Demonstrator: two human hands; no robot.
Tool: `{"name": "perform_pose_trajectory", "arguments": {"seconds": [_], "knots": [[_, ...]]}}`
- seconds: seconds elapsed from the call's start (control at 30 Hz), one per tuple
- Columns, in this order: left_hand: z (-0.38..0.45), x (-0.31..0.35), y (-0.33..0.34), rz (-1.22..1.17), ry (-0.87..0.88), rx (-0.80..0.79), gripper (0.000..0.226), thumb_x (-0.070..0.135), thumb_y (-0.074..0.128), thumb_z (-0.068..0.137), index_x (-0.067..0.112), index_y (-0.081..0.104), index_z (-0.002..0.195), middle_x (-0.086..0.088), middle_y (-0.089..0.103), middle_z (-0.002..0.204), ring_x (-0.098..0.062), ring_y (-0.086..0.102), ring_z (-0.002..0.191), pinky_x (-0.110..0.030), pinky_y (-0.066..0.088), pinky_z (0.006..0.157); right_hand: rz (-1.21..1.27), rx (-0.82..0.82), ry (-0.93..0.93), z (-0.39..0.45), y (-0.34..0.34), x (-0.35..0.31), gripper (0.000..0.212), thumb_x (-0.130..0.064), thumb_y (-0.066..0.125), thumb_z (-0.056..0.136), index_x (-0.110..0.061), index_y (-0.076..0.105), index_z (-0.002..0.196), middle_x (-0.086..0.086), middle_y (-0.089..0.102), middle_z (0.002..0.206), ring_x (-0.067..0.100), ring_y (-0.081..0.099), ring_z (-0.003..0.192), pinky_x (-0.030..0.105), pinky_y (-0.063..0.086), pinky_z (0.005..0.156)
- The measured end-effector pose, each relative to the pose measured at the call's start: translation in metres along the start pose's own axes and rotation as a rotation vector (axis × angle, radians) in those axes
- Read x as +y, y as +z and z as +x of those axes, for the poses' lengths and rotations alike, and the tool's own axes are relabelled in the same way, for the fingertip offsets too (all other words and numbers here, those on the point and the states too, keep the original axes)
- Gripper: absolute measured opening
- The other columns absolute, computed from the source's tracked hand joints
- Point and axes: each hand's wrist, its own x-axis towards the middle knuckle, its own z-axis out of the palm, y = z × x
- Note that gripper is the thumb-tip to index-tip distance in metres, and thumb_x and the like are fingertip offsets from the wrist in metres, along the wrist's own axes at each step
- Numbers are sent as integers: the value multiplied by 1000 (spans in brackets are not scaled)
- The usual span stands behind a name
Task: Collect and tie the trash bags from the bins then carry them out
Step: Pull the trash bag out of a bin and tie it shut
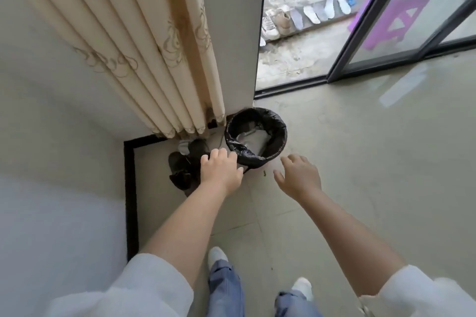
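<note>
A pale tiled floor [360,162] meets a wall corner under a cream curtain [144,46]. The bin [273,156] stands at twelve o'clock, its black trash bag [233,134] folded over the rim, paper inside. The left hand [221,171] reaches to its eleven o'clock edge, the right hand [300,175] hovers at one o'clock, both with fingers spread, empty. A hasty pull could tip the light bin or tear the thin liner.

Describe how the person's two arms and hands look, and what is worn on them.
Both forearms are bare. The left hand and the right hand wear no gloves, and no rings or watch can be seen. Each upper arm is covered by a loose white sleeve, the left sleeve and the right sleeve, ending near the elbow.
</note>
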Motion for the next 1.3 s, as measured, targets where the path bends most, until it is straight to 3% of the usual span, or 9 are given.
{"name": "perform_pose_trajectory", "arguments": {"seconds": [0.43, 0.57, 0.67, 0.77, 0.83, 0.93, 1.07, 1.17, 1.3], "knots": [[211, -10, 250, -8, 128, 85, 36, 35, 41, 94, 9, 50, 118, -7, 51, 126, -26, 43, 123, -37, 36, 98, -104, 31, -2, 200, 236, 60, 38, -25, 41, 91, -7, 49, 123, 12, 53, 129, 30, 46, 121, 36, 38, 95], [273, -3, 313, -19, 303, 418, 32, 34, 50, 72, 11, 71, 79, -4, 71, 81, -23, 70, 77, -29, 55, 67, -80, 199, -169, 259, 294, 91, 43, -27, 50, 88, -6, 53, 125, 13, 55, 130, 30, 46, 126, 42, 28, 108], [311, -1, 342, -21, 450, 541, 41, 39, 41, 69, 14, 73, 70, -1, 71, 68, -22, 69, 63, -28, 55, 60, -57, 348, -395, 291, 314, 110, 33, -24, 57, 76, -5, 70, 99, 15, 72, 99, 32, 67, 96, 49, 44, 96], [334, -5, 358, -93, 613, 560, 37, 36, 46, 75, 12, 74, 70, -3, 71, 64, -24, 67, 58, -31, 55, 57, -4, 308, -561, 306, 319, 121, 19, -16, 60, 71, -3, 75, 73, 11, 74, 70, 25, 69, 62, 20, 48, 64], [341, -8, 363, -218, 657, 530, 31, 31, 55, 77, 9, 75, 70, -6, 72, 65, -26, 67, 60, -30, 53, 60, 95, 284, -536, 310, 318, 122, 22, -15, 58, 74, -1, 75, 73, 14, 74, 72, 25, 69, 64, 21, 43, 70], [340, -10, 356, -397, 548, 534, 21, 19, 63, 73, 4, 76, 71, -13, 70, 69, -34, 64, 69, -31, 46, 69, 180, 328, -488, 313, 320, 120, 26, -14, 54, 76, 3, 72, 69, 18, 72, 70, 29, 67, 64, 21, 42, 63], [338, -7, 342, -268, 332, 709, 14, 23, 66, 70, 15, 76, 64, -5, 63, 57, -27, 64, 57, -31, 42, 56, 262, 427, -408, 323, 318, 105, 27, -13, 50, 86, 7, 66, 79, 22, 69, 83, 35, 61, 83, 35, 46, 73], [337, -4, 329, -327, 232, 604, 28, 24, 46, 95, 13, 71, 99, -7, 72, 92, -28, 65, 92, -35, 47, 76, 299, 410, -280, 335, 313, 92, 24, -14, 48, 91, 6, 61, 88, 20, 66, 93, 34, 57, 92, 38, 43, 81], [335, -1, 318, -435, 147, 485, 30, 24, 39, 97, 9, 66, 102, -12, 70, 92, -31, 64, 90, -35, 50, 75, 303, 451, -291, 335, 305, 88, 22, -22, 53, 89, -2, 63, 93, 7, 62, 82, 23, 55, 83, 41, 43, 90]]}}
